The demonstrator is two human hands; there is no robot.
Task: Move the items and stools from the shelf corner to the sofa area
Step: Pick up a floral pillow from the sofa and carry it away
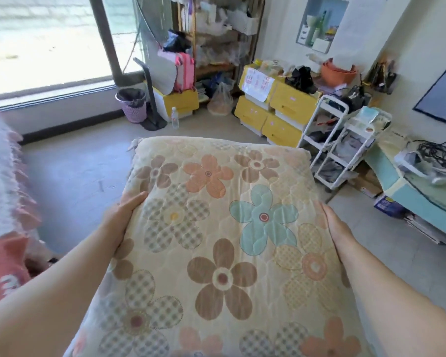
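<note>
Daylight from a wide window (36, 34) falls across a pale floor (75, 176). Far ahead of the grip, a crowded shelf (216, 34) fills the corner. Yellow drawers (281, 109) stand stacked below it and ahead to the right, and a white cart (330, 140) is nearer on that side. A purple wastebasket (132, 105) sits ahead to the left, and a sofa (3, 189) with a lacy cover lies off to the left of the left hand.

Between the two hands a large floral cushion (216, 228) is held flat, clear of the floor, and reaches forward well past the fingers. The left hand (124, 217) clasps its left edge with the thumb laid on top. The right hand (337, 228) clasps the opposite edge. On both, the fingers go under the cushion and are out of view.

It looks quilted, soft and light, bulky rather than heavy, so it will likely sag or fold if carried by one corner. The present hold, at mid-length on opposite sides, seems the sensible one. The fabric should give good friction, and nothing about the cushion looks fragile. The main risk is its front edge brushing furniture during the turn toward the sofa.
</note>
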